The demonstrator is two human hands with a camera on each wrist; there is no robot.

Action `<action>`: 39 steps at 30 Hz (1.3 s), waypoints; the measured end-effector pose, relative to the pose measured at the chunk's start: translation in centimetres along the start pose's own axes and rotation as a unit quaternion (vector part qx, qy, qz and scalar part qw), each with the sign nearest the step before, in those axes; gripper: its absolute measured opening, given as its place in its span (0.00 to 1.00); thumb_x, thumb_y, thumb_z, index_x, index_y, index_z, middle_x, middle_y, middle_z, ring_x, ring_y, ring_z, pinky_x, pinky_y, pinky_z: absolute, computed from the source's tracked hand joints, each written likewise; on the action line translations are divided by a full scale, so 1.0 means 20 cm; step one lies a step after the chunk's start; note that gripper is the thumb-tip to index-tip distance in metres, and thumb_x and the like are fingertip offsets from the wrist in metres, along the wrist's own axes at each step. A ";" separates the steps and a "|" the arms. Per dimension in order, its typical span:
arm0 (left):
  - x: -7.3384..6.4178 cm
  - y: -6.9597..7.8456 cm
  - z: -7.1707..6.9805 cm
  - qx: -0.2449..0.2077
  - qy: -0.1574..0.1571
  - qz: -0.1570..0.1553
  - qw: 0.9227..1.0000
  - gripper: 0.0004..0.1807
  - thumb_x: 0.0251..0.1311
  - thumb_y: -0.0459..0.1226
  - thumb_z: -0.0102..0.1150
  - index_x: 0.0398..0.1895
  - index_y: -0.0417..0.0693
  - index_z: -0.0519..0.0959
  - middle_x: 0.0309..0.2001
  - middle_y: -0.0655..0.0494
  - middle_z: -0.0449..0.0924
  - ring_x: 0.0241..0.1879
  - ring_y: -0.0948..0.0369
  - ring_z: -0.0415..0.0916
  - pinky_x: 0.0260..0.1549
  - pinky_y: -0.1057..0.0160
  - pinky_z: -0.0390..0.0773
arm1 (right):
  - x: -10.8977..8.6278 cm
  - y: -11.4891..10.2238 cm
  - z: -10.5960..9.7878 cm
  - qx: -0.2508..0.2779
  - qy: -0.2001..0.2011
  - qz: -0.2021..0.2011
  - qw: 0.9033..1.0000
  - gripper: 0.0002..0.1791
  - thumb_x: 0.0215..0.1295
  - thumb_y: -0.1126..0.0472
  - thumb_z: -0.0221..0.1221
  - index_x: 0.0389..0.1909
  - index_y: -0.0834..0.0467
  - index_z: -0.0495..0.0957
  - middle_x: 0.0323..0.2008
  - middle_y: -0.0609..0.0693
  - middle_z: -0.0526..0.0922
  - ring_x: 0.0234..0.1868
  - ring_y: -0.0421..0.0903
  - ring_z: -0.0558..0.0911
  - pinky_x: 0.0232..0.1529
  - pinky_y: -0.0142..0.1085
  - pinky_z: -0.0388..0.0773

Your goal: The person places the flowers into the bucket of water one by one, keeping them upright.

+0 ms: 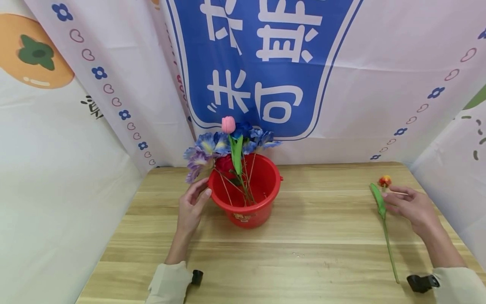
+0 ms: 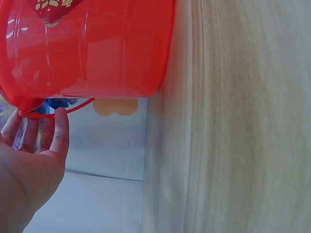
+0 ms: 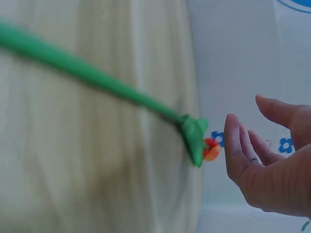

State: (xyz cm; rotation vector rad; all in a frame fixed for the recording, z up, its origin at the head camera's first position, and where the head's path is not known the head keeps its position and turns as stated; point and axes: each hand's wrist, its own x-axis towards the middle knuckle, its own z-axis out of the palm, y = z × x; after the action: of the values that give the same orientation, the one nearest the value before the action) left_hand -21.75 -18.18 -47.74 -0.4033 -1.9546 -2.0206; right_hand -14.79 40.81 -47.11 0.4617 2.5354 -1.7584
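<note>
A red bucket (image 1: pixel 247 217) stands on the table with artificial flowers in it: a pink tulip (image 1: pixel 228 125), blue irises (image 1: pixel 212 143), a purple bloom (image 1: pixel 197 162) and a dark red bloom (image 1: pixel 225 163). My left hand (image 1: pixel 193 207) touches the left side of the bucket at its rim; in the left wrist view its fingertips (image 2: pixel 60 116) meet the thin red bail handle (image 2: pixel 80 107). On the right lies an orange-red artificial tulip (image 1: pixel 385 181) with a green leaf and long stem (image 1: pixel 389 249). Beside its leaf hovers my right hand (image 1: pixel 414 209), fingers spread and slightly bent, holding nothing.
The wooden table (image 1: pixel 322 253) meets a white printed cloth (image 1: pixel 379 84) at the back, with cloth walls on both sides. A blue panel (image 1: pixel 243 46) with white characters hangs behind the bucket. Blooms lean over the bucket's left and back rim.
</note>
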 end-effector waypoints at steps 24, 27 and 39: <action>0.00 0.00 0.00 0.004 -0.001 -0.003 1.000 0.21 0.71 0.24 0.61 0.66 0.28 0.78 0.62 0.43 0.82 0.60 0.66 0.83 0.57 0.72 0.86 | 0.03 0.12 0.06 -0.143 0.022 0.001 0.989 0.39 0.66 0.63 0.73 0.69 0.79 0.68 0.43 0.59 0.92 0.30 0.26 0.84 0.33 0.30 0.90; 0.00 0.01 0.00 0.007 -0.002 -0.003 1.000 0.21 0.71 0.24 0.61 0.66 0.28 0.78 0.62 0.43 0.82 0.60 0.66 0.83 0.57 0.72 0.86 | 0.03 0.11 0.07 -0.156 0.015 0.007 0.988 0.36 0.66 0.62 0.72 0.67 0.78 0.70 0.40 0.53 0.93 0.29 0.28 0.85 0.32 0.28 0.88; -0.01 0.01 0.00 0.007 -0.004 0.000 1.000 0.21 0.72 0.24 0.61 0.66 0.28 0.78 0.62 0.48 0.83 0.61 0.66 0.83 0.57 0.72 0.86 | 0.02 0.08 0.09 -0.126 0.004 0.002 0.992 0.33 0.70 0.62 0.67 0.69 0.76 0.71 0.42 0.52 0.92 0.31 0.34 0.89 0.36 0.32 0.91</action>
State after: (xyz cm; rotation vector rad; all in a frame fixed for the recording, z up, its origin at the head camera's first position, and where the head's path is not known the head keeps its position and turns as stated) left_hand -21.58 -18.19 -47.64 -0.4094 -1.9736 -2.0063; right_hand -15.09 39.69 -49.25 0.4625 2.7082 -1.4068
